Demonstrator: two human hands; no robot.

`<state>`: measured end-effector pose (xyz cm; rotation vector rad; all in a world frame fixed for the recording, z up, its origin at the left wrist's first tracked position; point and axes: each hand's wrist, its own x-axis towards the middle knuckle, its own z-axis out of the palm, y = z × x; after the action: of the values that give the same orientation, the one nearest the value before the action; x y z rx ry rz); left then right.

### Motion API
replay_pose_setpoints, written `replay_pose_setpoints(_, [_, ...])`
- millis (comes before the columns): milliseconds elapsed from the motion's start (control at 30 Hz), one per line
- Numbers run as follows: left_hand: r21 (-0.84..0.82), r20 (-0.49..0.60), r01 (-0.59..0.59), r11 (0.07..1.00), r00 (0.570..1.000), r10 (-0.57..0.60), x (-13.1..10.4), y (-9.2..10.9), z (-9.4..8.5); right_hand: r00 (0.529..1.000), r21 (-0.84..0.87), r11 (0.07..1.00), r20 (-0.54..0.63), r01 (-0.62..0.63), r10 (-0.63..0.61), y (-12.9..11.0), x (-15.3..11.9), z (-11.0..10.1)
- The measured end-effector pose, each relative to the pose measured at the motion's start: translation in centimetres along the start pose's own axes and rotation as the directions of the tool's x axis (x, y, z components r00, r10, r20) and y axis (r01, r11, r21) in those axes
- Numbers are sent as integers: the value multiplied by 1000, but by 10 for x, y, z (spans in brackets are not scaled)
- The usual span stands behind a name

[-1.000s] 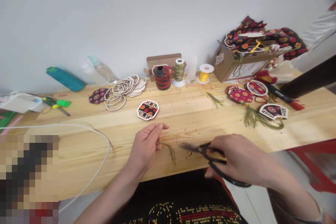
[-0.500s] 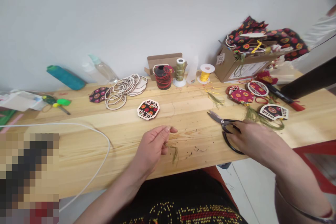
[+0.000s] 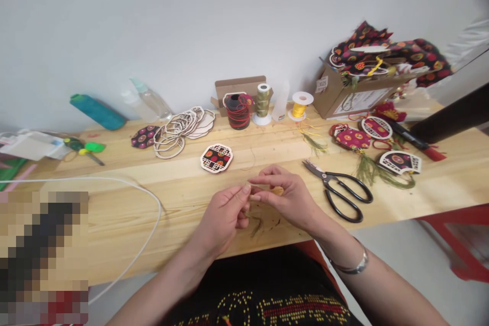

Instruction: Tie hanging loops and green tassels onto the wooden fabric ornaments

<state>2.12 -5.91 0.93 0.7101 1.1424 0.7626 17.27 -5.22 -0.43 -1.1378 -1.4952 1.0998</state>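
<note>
Pinched closed, my left hand holds a small bunch of olive-green thread, whose loose ends hang below the fingers. My right hand meets it at the fingertips, thumb and index finger closing near the top of the thread; whatever lies between them is too small to make out. Black-handled scissors lie on the wooden table to the right of my right hand, blades pointing up and left. An octagonal ornament with a patterned cloth centre lies beyond my left hand.
Wooden frames, a red cord spool, a gold thread spool and a yellow spool are along the wall. Finished ornaments and a cardboard box are at the right. A white cable curves across the left.
My right hand has let go of the scissors, leaving them on the table, and has moved left to the fingertips of my left hand. My left hand has barely moved.
</note>
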Motion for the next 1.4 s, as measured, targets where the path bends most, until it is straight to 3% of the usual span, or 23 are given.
replay_pose_setpoints(100, [-31,-3,11,999,1000,-11,0,0,0,997,-7,998,-41,67,-67,3,1,3])
replay_pose_setpoints(200, [-70,11,27,997,1000,-26,0,0,1,985,-126,979,-57,157,-165,4,1,3])
replay_pose_setpoints(367, [-181,64,68,981,996,-58,0,2,-1,958,-302,912,5,276,-288,2,2,0])
replay_pose_setpoints(533, [-202,82,64,977,995,-48,2,2,-2,952,-371,878,60,302,-302,-1,3,-4])
replay_pose_setpoints(733, [-32,136,-8,999,991,12,3,-3,-5,944,-462,824,150,328,-292,-4,5,-9])
replay_pose_setpoints(1000, [211,140,-139,968,984,110,2,-8,-12,945,-472,820,200,323,-258,-9,6,-11])
replay_pose_setpoints(1233, [148,106,-236,961,969,221,2,-8,-17,952,-469,830,187,303,-242,-14,15,-8])
replay_pose_setpoints(1300, [78,58,-250,965,968,246,1,-7,-18,963,-591,761,156,268,-218,-14,23,-7])
replay_pose_setpoints(1400, [-22,-6,-263,964,965,263,1,-5,-20,962,-809,521,227,271,-148,-14,37,-4])
